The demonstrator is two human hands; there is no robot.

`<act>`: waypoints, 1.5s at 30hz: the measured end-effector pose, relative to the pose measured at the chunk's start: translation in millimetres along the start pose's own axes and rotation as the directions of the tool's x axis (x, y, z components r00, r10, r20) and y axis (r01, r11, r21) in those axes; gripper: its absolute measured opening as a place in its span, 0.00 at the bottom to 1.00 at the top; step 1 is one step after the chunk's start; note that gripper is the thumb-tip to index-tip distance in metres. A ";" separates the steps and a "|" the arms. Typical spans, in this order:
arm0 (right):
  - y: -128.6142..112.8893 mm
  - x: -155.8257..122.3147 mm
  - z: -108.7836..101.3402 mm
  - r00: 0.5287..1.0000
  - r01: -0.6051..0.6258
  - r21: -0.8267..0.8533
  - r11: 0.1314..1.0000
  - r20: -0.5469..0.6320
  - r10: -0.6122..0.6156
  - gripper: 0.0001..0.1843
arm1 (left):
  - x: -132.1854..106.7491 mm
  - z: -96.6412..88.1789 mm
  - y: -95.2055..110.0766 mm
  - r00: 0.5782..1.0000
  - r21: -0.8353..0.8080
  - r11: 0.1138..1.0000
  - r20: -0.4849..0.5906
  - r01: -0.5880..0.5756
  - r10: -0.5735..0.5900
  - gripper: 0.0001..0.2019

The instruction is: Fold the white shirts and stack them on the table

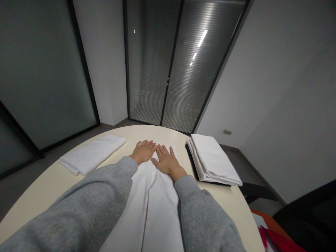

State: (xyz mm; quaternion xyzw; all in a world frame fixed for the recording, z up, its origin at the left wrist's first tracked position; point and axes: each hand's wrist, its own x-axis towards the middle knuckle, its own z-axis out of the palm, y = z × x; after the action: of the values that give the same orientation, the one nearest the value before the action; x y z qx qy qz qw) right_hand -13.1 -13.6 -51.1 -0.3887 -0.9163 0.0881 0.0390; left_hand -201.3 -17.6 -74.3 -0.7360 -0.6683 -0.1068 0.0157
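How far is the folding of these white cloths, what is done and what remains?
Looks done: one folded white cloth at left on the round beige table, and a stack of folded white cloths at right. In hand: the left hand and right hand press flat on a long white cloth, folded lengthwise. Left: probably its cross folds; no other unfolded cloth shows.

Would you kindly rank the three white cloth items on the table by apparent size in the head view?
1. Centre cloth, largest, though nearest the camera.
2. Right stack.
3. Left folded cloth; close to the stack, so that order is unsure.
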 end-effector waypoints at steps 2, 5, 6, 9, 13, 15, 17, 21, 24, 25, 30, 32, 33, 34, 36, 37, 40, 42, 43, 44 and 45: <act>0.3 -0.3 -0.1 1.000 0.000 0.002 1.000 0.002 0.000 0.45 | -0.7 0.0 -0.1 1.000 0.012 1.000 0.005 -0.009 0.009 0.25; 1.3 -0.2 0.2 1.000 0.005 0.004 1.000 0.007 -0.005 0.46 | -1.8 0.1 -0.4 1.000 0.013 1.000 0.002 -0.015 0.015 0.25; 1.6 -0.2 0.2 1.000 0.007 0.004 1.000 0.010 -0.007 0.46 | -2.0 0.1 -0.4 1.000 0.007 1.000 0.001 -0.014 0.014 0.24; 1.8 -0.7 0.2 1.000 0.009 -0.004 1.000 0.020 -0.009 0.47 | -1.3 0.3 -0.3 1.000 -0.006 1.000 0.003 -0.010 0.010 0.24; 1.1 -3.0 -0.3 1.000 0.018 -0.016 1.000 -0.009 -0.018 0.48 | 1.6 1.1 0.5 0.999 -0.066 0.997 -0.006 0.049 -0.049 0.30; 1.0 -4.0 -0.1 1.000 0.021 -0.016 1.000 -0.019 -0.021 0.48 | 2.8 1.4 0.6 0.998 -0.090 0.994 0.002 0.060 -0.060 0.33; 1.0 -4.3 0.3 1.000 0.012 -0.014 1.000 -0.018 -0.012 0.47 | 3.1 1.4 0.5 0.998 -0.097 0.994 0.003 0.055 -0.055 0.34; -5.2 -7.6 -1.8 0.999 -0.051 0.004 0.999 -0.001 0.051 0.48 | 1.7 -0.8 0.5 0.999 -0.101 0.994 -0.011 0.051 -0.052 0.36; -22.4 -26.6 -11.0 0.993 -0.109 0.040 0.993 0.036 0.108 0.50 | 0.5 -3.9 1.1 0.999 -0.106 0.993 -0.004 0.048 -0.049 0.37; -30.9 -38.7 -15.3 0.993 -0.111 0.053 0.992 0.051 0.108 0.50 | 0.3 -4.9 1.3 0.999 -0.108 0.993 -0.001 0.049 -0.049 0.36; -78.2 -133.3 -26.2 0.992 -0.028 0.149 0.988 0.130 0.009 0.46 | -0.3 -6.7 2.3 0.999 -0.112 0.993 -0.009 0.042 -0.044 0.35; -90.4 -170.5 -20.5 0.989 0.001 0.187 0.982 0.146 -0.029 0.44 | -0.4 -5.7 2.1 0.999 -0.116 0.992 -0.013 0.044 -0.046 0.35; -94.0 -185.0 -16.3 0.991 0.013 0.193 0.981 0.128 -0.038 0.41 | -0.4 -5.0 1.9 0.999 -0.117 0.992 -0.014 0.045 -0.047 0.35; -96.3 -196.1 -12.1 0.993 0.025 0.193 0.981 0.105 -0.046 0.38 | -0.3 -4.2 1.6 0.999 -0.117 0.992 -0.016 0.047 -0.049 0.35; -98.2 -208.4 -5.6 0.996 0.046 0.184 0.982 0.062 -0.059 0.35 | -0.2 -2.5 0.9 0.998 -0.115 0.992 -0.015 0.051 -0.053 0.36; -98.3 -210.6 -3.9 0.996 0.055 0.181 0.982 0.052 -0.066 0.34 | -0.3 -1.9 0.7 0.998 -0.112 0.992 -0.014 0.054 -0.056 0.36; -98.5 -209.5 -4.5 0.996 0.071 0.188 0.980 0.046 -0.081 0.34 | -0.9 -1.5 0.4 0.998 -0.107 0.992 -0.006 0.065 -0.066 0.36; -98.8 -207.9 -6.0 0.996 0.074 0.190 0.979 0.040 -0.083 0.34 | -1.9 -2.5 0.7 0.998 -0.106 0.992 -0.001 0.067 -0.068 0.36; -98.9 -207.5 -6.2 0.996 0.073 0.189 0.979 0.033 -0.081 0.34 | -2.6 -3.3 1.1 0.998 -0.107 0.992 0.000 0.066 -0.066 0.36; -99.1 -207.3 -5.8 0.996 0.074 0.186 0.980 0.029 -0.081 0.34 | -3.2 -4.2 1.6 0.998 -0.109 0.992 0.000 0.061 -0.061 0.36; -99.2 -207.3 -5.0 0.996 0.076 0.183 0.980 0.027 -0.082 0.34 | -3.9 -5.3 2.2 0.999 -0.112 0.992 -0.001 0.051 -0.051 0.36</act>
State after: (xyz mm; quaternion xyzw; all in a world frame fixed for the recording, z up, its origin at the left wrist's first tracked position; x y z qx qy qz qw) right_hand 61.6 -229.7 -27.9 -0.3453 -0.9197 0.1764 0.0621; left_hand -200.2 -22.6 -69.6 -0.7182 -0.6799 -0.1458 -0.0270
